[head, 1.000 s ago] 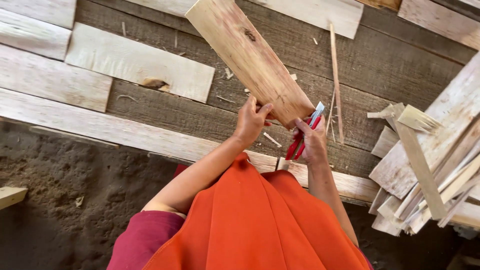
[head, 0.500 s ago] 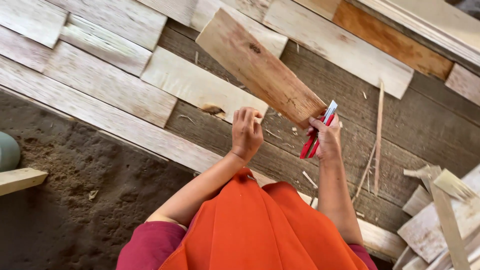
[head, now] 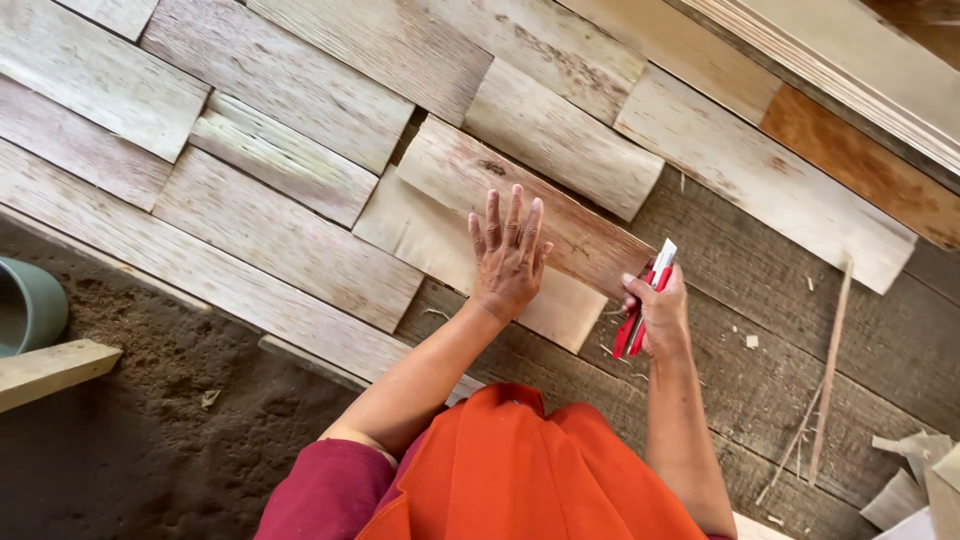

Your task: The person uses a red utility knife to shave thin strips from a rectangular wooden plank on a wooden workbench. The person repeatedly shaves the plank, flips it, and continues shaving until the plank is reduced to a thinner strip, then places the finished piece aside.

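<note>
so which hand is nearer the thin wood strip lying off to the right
Right. The right hand, gripping red-handled pliers, is closer to the strip; the left hand lies flat on a plank, farther away.

The wood plank (head: 520,205), earlier lifted at its near end, now lies flat among the boards. The left hand (head: 508,258) has let go and presses open on it.

Daylight falls evenly on a floor of dark, weathered planks (head: 800,330) scattered with pale wood chips and thin splinters (head: 828,370). Rows of light wooden slabs (head: 290,240) lie across it. Along the lower left runs bare brown earth (head: 150,440), with a grey-green pot (head: 30,305) and a pale wooden beam (head: 50,370) at the edge.
</note>
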